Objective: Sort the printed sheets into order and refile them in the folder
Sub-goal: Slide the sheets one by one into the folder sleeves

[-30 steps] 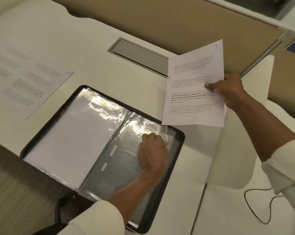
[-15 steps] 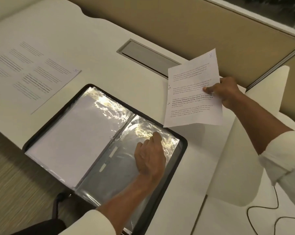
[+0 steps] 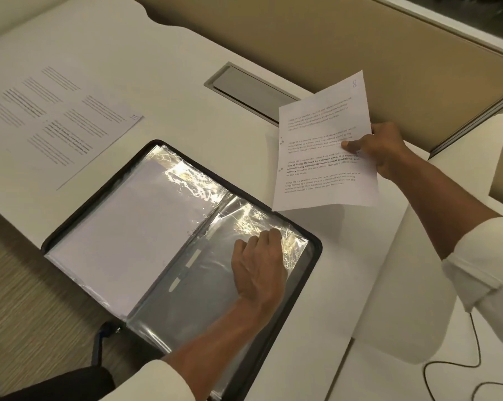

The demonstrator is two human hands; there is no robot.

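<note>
Sheet (image 3: 325, 146) pinched at its edge by right hand (image 3: 380, 149); left hand (image 3: 259, 267), fingers curled, pressed on empty sleeve (image 3: 204, 285). Sleeve mouth should be lifted w/ fingertips, sheet fed in corner-first.

Open folder (image 3: 169, 256), sheet (image 3: 325, 151) aloft

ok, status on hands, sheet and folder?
Right hand pinching printed sheet, held above desk. Left hand on empty right sleeve of open folder. More sheets far left. Path clear.
</note>
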